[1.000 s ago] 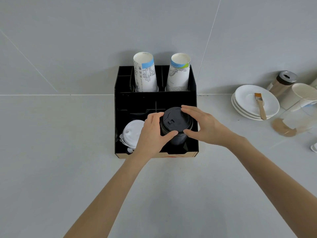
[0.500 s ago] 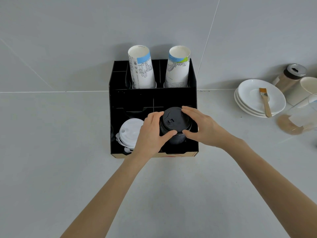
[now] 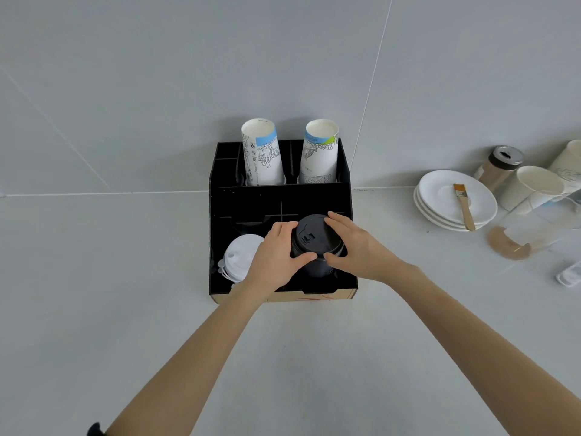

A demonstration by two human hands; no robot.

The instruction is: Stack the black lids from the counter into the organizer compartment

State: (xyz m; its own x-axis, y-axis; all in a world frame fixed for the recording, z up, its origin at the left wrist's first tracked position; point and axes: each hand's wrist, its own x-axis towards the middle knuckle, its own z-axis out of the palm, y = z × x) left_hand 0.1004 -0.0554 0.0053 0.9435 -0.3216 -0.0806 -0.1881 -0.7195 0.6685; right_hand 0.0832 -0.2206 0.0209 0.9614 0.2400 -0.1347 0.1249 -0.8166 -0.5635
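Both hands closed around stack of black lids [image 3: 315, 243]: left hand [image 3: 276, 256] grip on its left side, right hand [image 3: 355, 247] grip on its right. Stack sits in near-right compartment of black organizer [image 3: 245, 199]. White lids [image 3: 240, 256] in near-left compartment. Printed paper cups [image 3: 262, 152] at far end; writing illegible.

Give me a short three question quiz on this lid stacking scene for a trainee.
1. True or false: both the left hand and the right hand grip the stack of black plastic lids.
2. What sits in the black divided organizer compartment left of that stack?
A. white plastic lids
B. spoons
C. napkins
3. How many tall printed paper cup stacks stand at the organizer's back?

Key: 1 true; 2 A; 3 two.
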